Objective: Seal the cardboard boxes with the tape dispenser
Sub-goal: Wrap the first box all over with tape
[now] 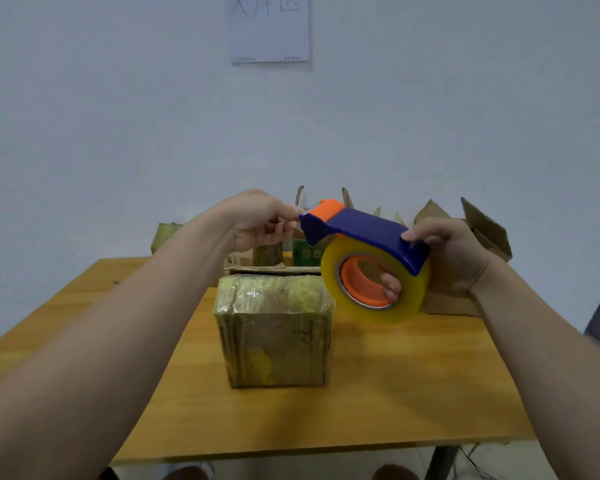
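1. my right grip [454, 258] curls round the blue-and-orange plastic tape dispenser [368, 226], raised above the wooden surface [395, 393].
2. my left grip [257, 220] pinches at its orange nose, likely the tape end.
3. the tape-wrapped brown cardboard box [274, 334] sits below; i should draw tape out straight, then press it along the top seam.

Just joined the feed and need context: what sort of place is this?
Likely a small indoor packing station: a wooden table by a pale wall, a taped cardboard box with open boxes behind it, and a tape dispenser.
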A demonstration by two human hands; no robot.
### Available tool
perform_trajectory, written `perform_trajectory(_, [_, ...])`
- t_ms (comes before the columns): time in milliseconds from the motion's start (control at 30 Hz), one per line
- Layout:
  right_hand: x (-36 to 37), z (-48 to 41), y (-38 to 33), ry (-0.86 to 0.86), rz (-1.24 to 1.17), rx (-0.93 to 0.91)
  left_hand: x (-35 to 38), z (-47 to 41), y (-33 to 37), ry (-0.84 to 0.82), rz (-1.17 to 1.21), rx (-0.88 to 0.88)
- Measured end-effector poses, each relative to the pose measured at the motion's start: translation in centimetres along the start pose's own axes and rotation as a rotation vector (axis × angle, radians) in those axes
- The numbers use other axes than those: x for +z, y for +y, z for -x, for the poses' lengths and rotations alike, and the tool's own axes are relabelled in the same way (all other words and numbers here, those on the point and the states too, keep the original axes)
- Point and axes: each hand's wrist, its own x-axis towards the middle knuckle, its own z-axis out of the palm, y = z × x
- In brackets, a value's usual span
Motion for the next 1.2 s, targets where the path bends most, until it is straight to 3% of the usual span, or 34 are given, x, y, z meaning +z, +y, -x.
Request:
perform_trajectory(333, [1.2, -5.5, -3.5, -0.098, 0.187, 0.042, -7.6, -1.3, -2.9, 0.151, 0.287, -0.061])
perform_trajectory(533, [1.8, -9.9, -2.8, -0.243, 0.058, -0.026, -8.3, -2.4, -6.4, 0.123, 0.612, 0.004])
perform_trajectory(767, [1.7, -12.8, 1.2, -0.046, 0.092, 0.082, -8.8, -2.8, -11.2, 0.105, 0.781, -0.131])
perform_trajectory(833, [1.4, -13.1, 1.4, -0.014, 0.138, 0.086, -9.2, -2.7, -11.6, 0.1, 0.783, -0.139])
perform_trajectory(967, [1.7, -13.4, 0.3, -0.153, 0.184, 0.159, -10.3, -2.1, -11.7, 0.103, 0.711, -0.119])
perform_trajectory(1200, [2.8, -14.8, -0.8, -0.172, 0.258, 0.255, -11.5, -0.4, -13.9, 0.169, 0.667, -0.144])
